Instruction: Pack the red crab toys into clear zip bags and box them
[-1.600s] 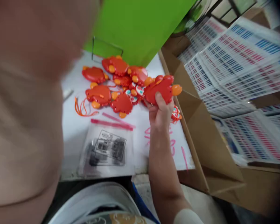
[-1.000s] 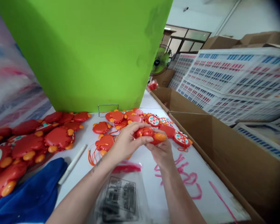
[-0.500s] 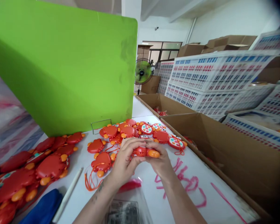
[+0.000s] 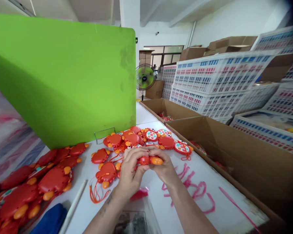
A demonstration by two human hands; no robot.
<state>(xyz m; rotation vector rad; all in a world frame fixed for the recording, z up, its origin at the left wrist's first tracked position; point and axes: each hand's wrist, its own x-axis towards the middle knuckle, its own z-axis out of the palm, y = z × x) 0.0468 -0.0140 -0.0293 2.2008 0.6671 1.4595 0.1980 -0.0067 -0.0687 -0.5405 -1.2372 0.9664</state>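
Observation:
My left hand [image 4: 129,169] and my right hand [image 4: 164,167] are both closed round one red crab toy with orange claws [image 4: 150,160], held just above the white table [image 4: 197,208]. Behind my hands lies a loose heap of the same crab toys [image 4: 136,139], some face up with coloured dots, some with orange cords. A second pile of crab toys [image 4: 26,185] lies at the far left. A clear plastic bag with black print [image 4: 134,221] lies under my forearms.
A green divider panel [image 4: 63,81] stands behind the table. Open cardboard boxes [image 4: 234,152] line the right edge. Stacks of white crates [image 4: 217,78] fill the right. A blue cloth [image 4: 48,221] and a white stick [image 4: 73,204] lie at lower left. A fan [image 4: 144,77] stands far back.
The view swung up from my lap to the table. My left hand joined my right on the crab toy, which came down from a raised hold to just above the table.

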